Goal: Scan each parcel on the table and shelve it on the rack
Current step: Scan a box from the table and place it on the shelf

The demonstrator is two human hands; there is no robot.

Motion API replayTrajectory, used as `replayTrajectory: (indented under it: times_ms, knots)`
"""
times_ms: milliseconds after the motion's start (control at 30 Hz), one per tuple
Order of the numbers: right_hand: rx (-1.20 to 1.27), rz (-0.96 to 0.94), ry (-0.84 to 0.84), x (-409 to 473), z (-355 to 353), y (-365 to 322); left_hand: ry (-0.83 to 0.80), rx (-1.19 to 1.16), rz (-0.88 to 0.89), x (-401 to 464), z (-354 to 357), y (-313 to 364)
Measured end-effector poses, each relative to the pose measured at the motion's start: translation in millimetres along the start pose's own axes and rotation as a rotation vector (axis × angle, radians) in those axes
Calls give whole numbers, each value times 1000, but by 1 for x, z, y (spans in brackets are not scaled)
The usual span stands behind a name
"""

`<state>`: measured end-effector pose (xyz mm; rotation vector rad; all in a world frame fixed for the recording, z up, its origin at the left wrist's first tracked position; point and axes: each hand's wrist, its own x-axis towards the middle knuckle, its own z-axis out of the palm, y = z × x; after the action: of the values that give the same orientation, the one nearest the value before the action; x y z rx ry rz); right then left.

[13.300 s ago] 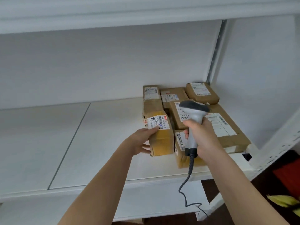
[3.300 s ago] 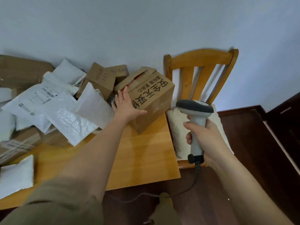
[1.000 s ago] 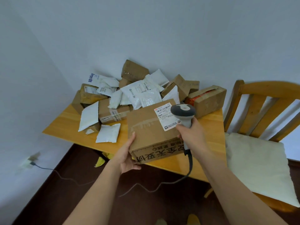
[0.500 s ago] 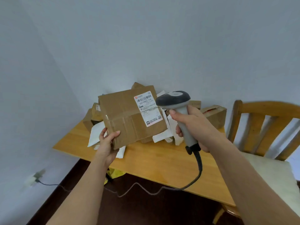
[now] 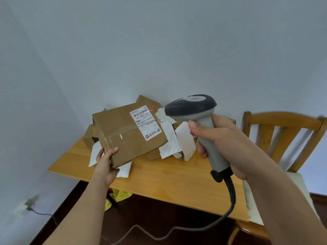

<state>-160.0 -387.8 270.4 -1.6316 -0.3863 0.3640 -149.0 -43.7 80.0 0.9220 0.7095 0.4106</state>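
The left hand [image 5: 106,163] grips the near lower corner of a brown cardboard parcel [image 5: 127,133], thumb on the upper face and fingers curled beneath, holding it raised and tilted above the wooden table [image 5: 177,181]. The parcel is sealed with clear tape along its seam. A white shipping label [image 5: 146,122] sits on the upper face toward the far right corner; it carries a small red logo at top left, a barcode, the legible code "507-P802 170", a second "P802" lower down, a small QR square and further print too small to read.

The right hand [image 5: 219,144] is wrapped around the light grey handle of a barcode scanner [image 5: 200,121], forefinger across the front of the handle. The scanner's dark grey head points left at the label. A short red scan line [image 5: 151,110] falls at the label's top right edge, beside the barcode, with a second faint red mark on the cardboard box behind. A grey cable [image 5: 230,200] drops from the handle base and trails across the dark floor.

Behind the held parcel, further parcels lie heaped on the table against the wall: white poly mailers [image 5: 171,138] and brown cartons; their labels cannot be read. A wooden chair [image 5: 281,131] with a pale cushion stands to the right of the table. Yellow material [image 5: 120,196] lies under the table edge. A white wall plug [image 5: 26,206] with a dark lead sits low on the left wall
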Motion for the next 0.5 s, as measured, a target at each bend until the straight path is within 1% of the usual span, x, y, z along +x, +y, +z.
replayTrajectory:
  times_ms: [100, 300, 400, 500]
  knots:
    - [11, -22, 0, -7, -3, -1, 0, 1, -6, 0, -3, -4]
    - [-49, -36, -25, -1, -14, 4, 32, 28, -32, 2, -4, -14]
    - [-63, -30, -65, 12, -21, 3, 54, -11, -56, 8, -4, -17]
    - [-52, -17, -114, 28, -27, 0, 68, -50, -43, 9, -4, -17]
